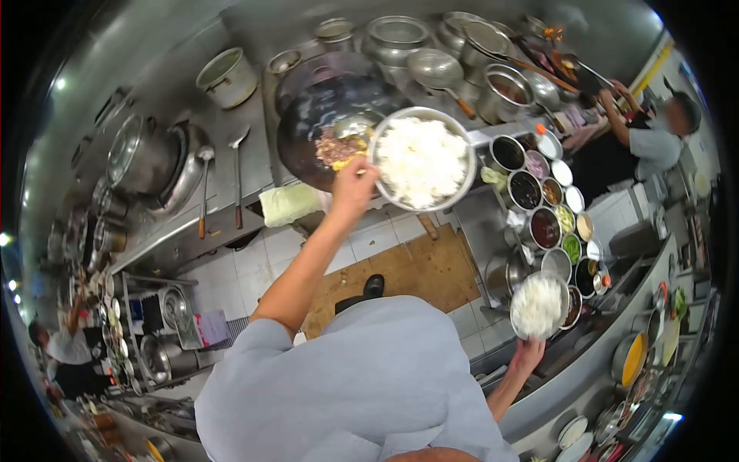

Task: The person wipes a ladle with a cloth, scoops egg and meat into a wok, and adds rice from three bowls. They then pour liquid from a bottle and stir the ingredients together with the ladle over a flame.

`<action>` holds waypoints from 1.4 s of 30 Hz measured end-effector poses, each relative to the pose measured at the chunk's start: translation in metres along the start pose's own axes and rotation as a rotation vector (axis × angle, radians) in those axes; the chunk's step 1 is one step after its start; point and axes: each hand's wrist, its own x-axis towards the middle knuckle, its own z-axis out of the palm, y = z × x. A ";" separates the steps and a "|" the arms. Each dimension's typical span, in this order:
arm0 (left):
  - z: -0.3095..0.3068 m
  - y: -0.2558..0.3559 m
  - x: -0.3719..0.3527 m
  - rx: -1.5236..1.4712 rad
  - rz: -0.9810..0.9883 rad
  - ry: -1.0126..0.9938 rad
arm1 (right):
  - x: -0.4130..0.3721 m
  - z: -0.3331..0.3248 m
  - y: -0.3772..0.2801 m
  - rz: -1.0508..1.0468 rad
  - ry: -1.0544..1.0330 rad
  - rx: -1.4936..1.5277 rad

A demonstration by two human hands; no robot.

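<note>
My left hand (354, 188) grips the rim of a large metal bowl of white rice (422, 160), held beside and partly over a dark wok (304, 138). Chopped meat and yellow egg (337, 149) lie in the wok, where a ladle's bowl (356, 125) also shows; the ladle's handle is partly hidden by the rice bowl. On the right, my right hand (528, 353) is closed on the edge of a second, smaller bowl of rice (537, 306), close to the ingredient containers.
Sauce and ingredient pots (545, 228) crowd the right counter. Metal pots (396, 32) and a strainer (436, 69) stand behind the wok. A green cloth (289, 203) lies on the front edge. Another person (654, 142) works at the upper right.
</note>
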 end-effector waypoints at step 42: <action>-0.193 -0.053 -0.019 -0.002 -0.090 0.725 | 0.165 0.521 0.052 -0.148 -0.725 -0.245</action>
